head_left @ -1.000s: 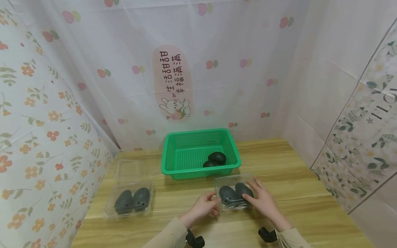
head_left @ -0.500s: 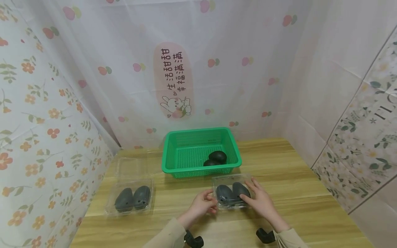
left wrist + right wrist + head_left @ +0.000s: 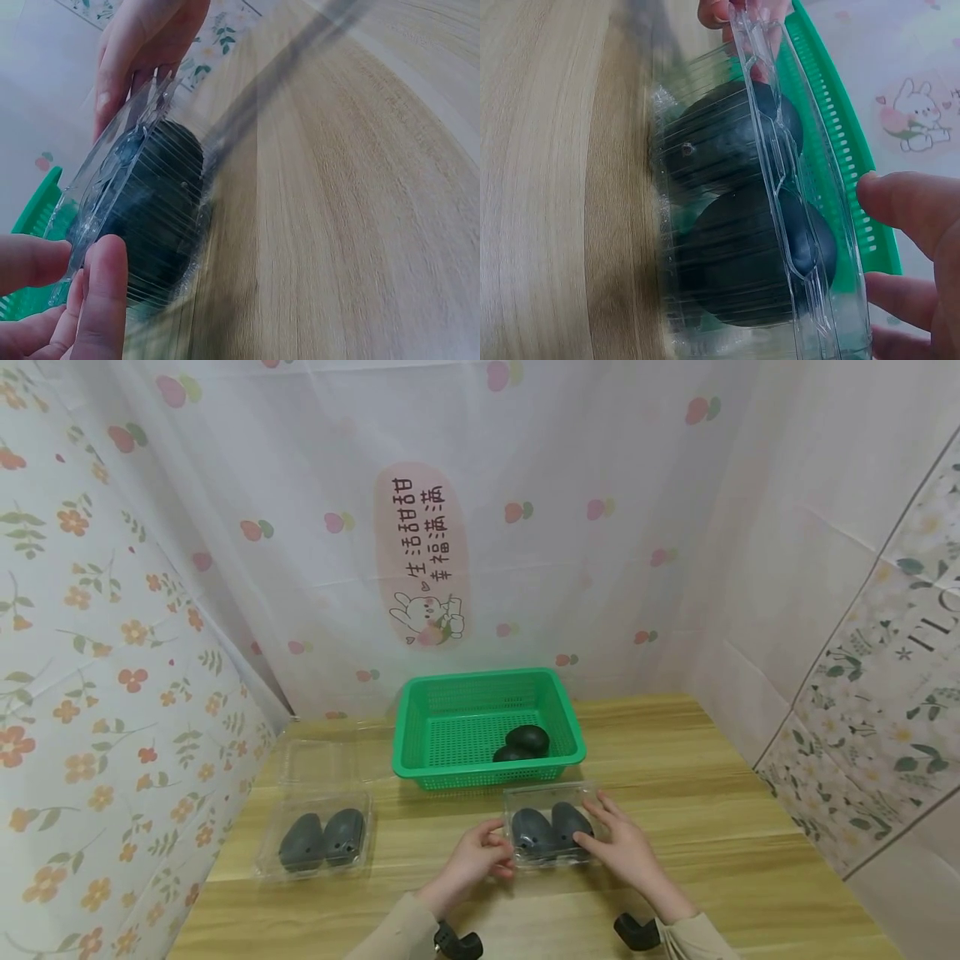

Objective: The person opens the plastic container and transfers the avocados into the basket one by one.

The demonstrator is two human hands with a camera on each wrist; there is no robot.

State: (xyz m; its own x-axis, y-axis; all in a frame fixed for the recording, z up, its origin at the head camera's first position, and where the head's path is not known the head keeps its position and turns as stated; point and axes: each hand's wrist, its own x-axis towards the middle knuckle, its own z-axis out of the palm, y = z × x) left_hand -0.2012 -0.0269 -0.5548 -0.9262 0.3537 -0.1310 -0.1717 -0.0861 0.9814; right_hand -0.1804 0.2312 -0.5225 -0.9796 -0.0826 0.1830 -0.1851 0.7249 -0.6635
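Observation:
A clear plastic clamshell box [image 3: 551, 789] with two dark green avocados [image 3: 532, 832] inside lies on the table in front of the basket, its lid down over them. At its left end my left hand [image 3: 478, 856] pinches the rim between thumb and forefinger, as the left wrist view shows. My right hand [image 3: 624, 847] lies along the right end, thumb at the front and fingers spread toward the back corner. Those fingers [image 3: 907, 206] look fairly straight against the lid's edge in the right wrist view.
Behind the box stands a green plastic basket [image 3: 408, 771] with two avocados [image 3: 528, 740] at its right. Another clear clamshell box [image 3: 268, 847], lid folded back, holds two avocados [image 3: 343, 835] on the left. Printed curtains [image 3: 600, 593] hang around the wooden table [image 3: 712, 827].
The clamshell box has slid a little to the left along the table, and both hands have moved left with it. The basket and the other box stay where they were.

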